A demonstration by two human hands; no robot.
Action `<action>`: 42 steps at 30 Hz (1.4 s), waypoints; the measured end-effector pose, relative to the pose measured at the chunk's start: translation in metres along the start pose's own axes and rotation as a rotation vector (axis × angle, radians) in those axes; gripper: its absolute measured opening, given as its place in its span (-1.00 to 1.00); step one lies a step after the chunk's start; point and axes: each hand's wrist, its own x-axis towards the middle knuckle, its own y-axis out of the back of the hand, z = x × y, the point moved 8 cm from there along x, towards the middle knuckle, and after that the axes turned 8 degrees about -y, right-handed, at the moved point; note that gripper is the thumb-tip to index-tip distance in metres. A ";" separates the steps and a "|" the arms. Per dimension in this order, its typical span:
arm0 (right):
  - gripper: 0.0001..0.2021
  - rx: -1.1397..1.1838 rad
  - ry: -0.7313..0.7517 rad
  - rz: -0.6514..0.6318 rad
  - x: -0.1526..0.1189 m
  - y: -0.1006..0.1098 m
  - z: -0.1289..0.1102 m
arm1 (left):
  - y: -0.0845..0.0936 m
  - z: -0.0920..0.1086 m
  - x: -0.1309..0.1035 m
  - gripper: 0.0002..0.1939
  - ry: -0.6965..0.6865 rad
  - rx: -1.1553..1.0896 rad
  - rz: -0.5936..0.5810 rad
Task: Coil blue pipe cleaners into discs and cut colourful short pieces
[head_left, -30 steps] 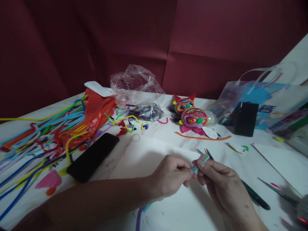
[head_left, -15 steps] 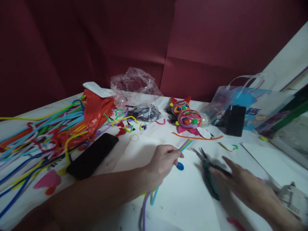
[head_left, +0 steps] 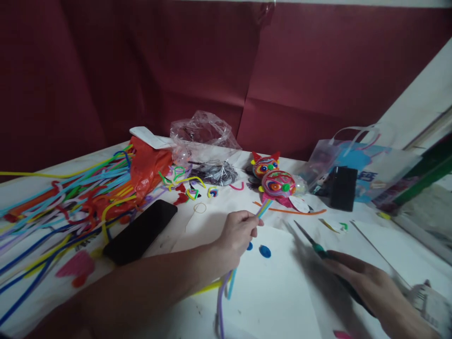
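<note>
The head camera shows the left hand (head_left: 241, 234) closed, its fingertips pinching a bundle of coloured strips (head_left: 264, 208) above the white paper (head_left: 278, 287), beside a blue oval (head_left: 265, 251). The right hand (head_left: 363, 278) is loosely curled around the pliers (head_left: 318, 248), right of the paper; the exact finger wrap cannot be told.

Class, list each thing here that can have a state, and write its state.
Left hand, closed on coloured strips
Coloured strips, lower ends splayed
Right hand, round the pliers
Pliers, held, open or shut unclear
Phone, lying flat, screen dark
Clear plastic bag, crumpled
Blue discs, lying flat
</note>
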 end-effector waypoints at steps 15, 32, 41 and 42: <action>-0.48 0.389 0.000 -0.507 -0.036 -0.068 -0.048 | 0.004 -0.004 0.009 -0.86 -0.079 0.074 -0.016; -0.58 0.411 0.021 -0.294 -0.044 -0.061 -0.042 | -0.002 -0.014 0.011 -0.83 -0.040 0.216 -0.085; -0.58 0.088 0.364 -0.347 -0.058 -0.069 -0.062 | -0.005 -0.016 0.009 -0.84 -0.063 0.306 -0.140; -0.59 0.049 0.408 -0.332 -0.059 -0.068 -0.063 | -0.007 -0.016 0.008 -0.84 -0.074 0.302 -0.155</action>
